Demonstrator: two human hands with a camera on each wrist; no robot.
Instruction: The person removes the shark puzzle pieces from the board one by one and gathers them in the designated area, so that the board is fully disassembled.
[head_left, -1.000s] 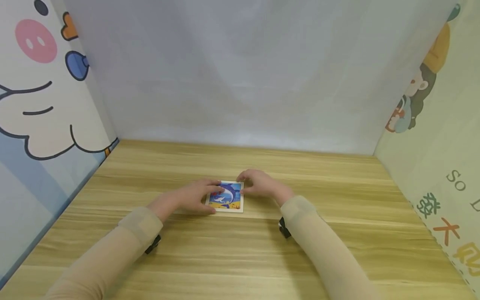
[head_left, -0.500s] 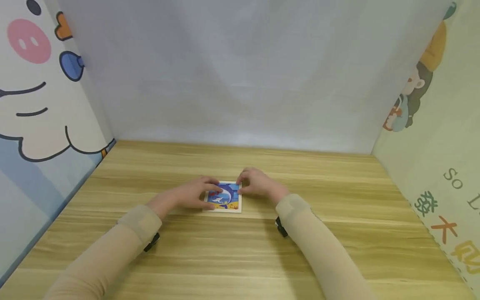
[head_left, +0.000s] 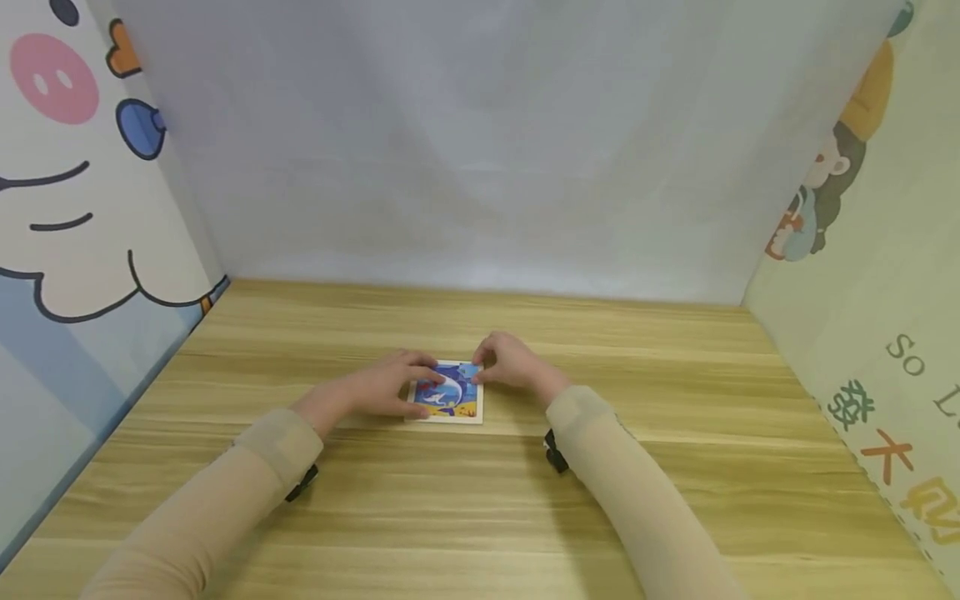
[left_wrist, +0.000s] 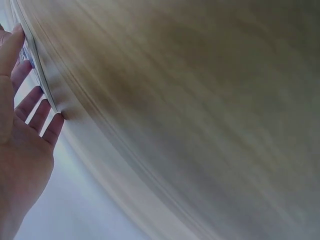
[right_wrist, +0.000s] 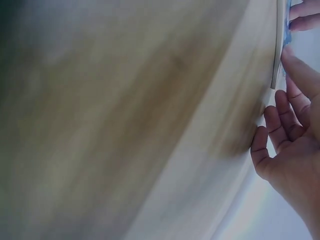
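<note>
A small square dolphin picture puzzle (head_left: 450, 400) with a white border lies flat on the wooden table. My left hand (head_left: 384, 387) rests over its left side, with fairly straight fingers on the picture and the thumb by the lower left edge. In the left wrist view the left fingertips (left_wrist: 59, 117) reach round the puzzle's edge. My right hand (head_left: 516, 363) is at the upper right corner. Its thumb and index finger pinch a blue puzzle piece (head_left: 467, 370) there, partly hidden by the fingertips. The right wrist view shows the thumb (right_wrist: 295, 65) touching the picture; the other fingers are bent below.
The wood-grain table (head_left: 420, 517) stretches around the puzzle on all sides. A pale sheet (head_left: 480, 158) hangs behind it. Cartoon-printed panels stand at the left (head_left: 67, 250) and right (head_left: 862, 333).
The right thumb and index finger have shifted slightly left over the upper right corner, where the picture looks a little different. The left hand keeps its place on the puzzle. The view has shifted slightly.
</note>
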